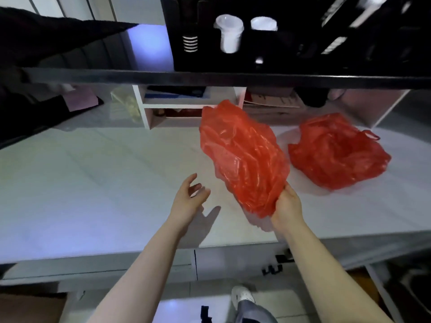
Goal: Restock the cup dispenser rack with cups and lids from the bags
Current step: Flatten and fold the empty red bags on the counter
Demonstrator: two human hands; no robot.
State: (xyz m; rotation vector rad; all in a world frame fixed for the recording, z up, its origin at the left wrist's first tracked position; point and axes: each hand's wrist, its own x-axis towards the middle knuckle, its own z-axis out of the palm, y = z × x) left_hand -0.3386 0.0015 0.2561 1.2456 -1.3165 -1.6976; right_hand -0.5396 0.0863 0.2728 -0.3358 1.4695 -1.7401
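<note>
- The right hand (287,207) grips the near end of a crumpled, translucent red plastic bag (242,157), fingers curled round it, holding it up over the white tabletop (93,187).
- The left hand (187,198), left of that bag, hangs over the tabletop with fingers spread and loose, holding nothing.
- A second red plastic bag (335,151) lies on the tabletop right of the held one.
- Beyond both bags, the black cup dispenser rack (279,52) holds clear plastic cups (229,33); no writing is legible.

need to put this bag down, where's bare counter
The white counter is bare left of the left hand. It is crowded to the right: the right hand holds one red bag, and the second red bag lies beyond.
</note>
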